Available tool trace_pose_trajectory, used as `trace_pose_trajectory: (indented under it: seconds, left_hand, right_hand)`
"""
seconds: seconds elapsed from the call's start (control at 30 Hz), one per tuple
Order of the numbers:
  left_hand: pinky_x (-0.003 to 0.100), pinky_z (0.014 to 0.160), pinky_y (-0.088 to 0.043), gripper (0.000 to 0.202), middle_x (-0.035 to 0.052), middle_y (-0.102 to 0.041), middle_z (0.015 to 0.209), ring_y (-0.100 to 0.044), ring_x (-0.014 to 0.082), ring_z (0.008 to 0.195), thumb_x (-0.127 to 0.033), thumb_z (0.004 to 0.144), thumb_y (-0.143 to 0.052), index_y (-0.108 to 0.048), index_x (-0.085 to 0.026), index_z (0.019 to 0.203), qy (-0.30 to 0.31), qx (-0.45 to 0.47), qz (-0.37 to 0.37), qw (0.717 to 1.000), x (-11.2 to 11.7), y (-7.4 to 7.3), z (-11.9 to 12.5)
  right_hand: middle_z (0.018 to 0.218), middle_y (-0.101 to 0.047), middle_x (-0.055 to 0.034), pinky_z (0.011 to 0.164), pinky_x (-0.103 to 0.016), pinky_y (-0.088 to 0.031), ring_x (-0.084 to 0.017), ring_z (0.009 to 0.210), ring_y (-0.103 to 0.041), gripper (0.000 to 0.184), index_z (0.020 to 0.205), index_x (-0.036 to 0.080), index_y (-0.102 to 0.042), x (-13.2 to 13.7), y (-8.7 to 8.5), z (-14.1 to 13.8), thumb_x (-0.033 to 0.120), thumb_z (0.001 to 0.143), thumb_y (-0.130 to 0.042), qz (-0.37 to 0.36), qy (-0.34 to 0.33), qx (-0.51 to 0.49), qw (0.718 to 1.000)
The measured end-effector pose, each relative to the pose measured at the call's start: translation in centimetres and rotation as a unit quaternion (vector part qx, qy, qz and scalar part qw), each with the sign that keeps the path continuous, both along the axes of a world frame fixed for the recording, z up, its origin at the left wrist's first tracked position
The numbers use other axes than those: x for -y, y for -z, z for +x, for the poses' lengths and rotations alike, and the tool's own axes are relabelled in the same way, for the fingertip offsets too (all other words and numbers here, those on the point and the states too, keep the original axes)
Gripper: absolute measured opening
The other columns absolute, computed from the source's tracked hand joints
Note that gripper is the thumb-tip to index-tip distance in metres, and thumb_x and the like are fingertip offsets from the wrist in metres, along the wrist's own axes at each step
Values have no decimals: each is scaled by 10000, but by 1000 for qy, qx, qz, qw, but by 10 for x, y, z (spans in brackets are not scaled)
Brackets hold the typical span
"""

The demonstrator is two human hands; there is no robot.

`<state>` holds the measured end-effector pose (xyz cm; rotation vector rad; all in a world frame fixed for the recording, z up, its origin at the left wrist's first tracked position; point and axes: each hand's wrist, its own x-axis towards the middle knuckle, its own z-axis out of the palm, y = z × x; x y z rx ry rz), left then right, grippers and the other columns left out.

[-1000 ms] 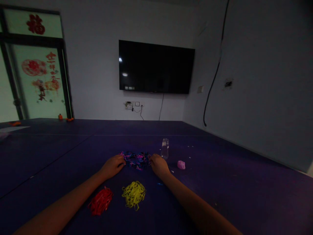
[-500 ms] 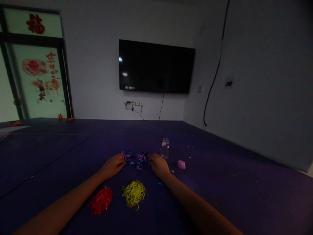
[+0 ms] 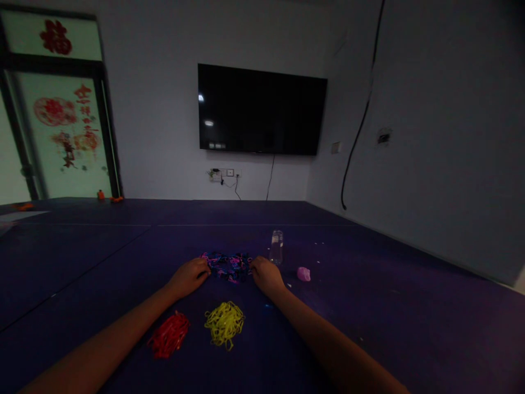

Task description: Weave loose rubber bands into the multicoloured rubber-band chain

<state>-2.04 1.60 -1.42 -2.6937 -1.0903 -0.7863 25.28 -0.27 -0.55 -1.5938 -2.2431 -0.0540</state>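
A loose heap of mixed blue, pink and black rubber bands (image 3: 229, 267) lies on the dark purple tabletop, between my two hands. My left hand (image 3: 192, 274) rests at its left edge, fingers curled in and closed on bands there. At the right edge my right hand (image 3: 266, 274) is closed in the same way, its fingertips on the bands. Just which bands each hand grips is hard to see. Nearer to me sit a pile of red rubber bands (image 3: 169, 335) and a pile of yellow rubber bands (image 3: 225, 324).
Behind my right hand stands a clear plastic bottle (image 3: 276, 247). A pink lump (image 3: 303, 274) lies to its right, among small white scraps. Small orange objects (image 3: 117, 199) sit at the far left edge of the table (image 3: 123, 251). A television (image 3: 262, 109) hangs on the wall.
The view has shifted very slightly. Both hands stay at the edges of the mixed heap, with no clear movement of the bands.
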Motion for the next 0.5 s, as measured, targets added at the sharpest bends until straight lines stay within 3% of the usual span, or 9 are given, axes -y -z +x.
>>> trace_pose_trajectory:
  seconds: [0.5]
  left_hand:
    - [268, 755, -456, 179, 34, -638, 826, -595, 171, 827, -74, 819, -493, -632, -186, 804, 8, 0, 4, 1000, -1, 0, 0]
  right_hand:
    - [1071, -631, -88, 824, -250, -401, -185, 990, -570, 289, 986, 177, -652, -1, 1, 0, 92, 833, -422, 11, 2, 3, 1000]
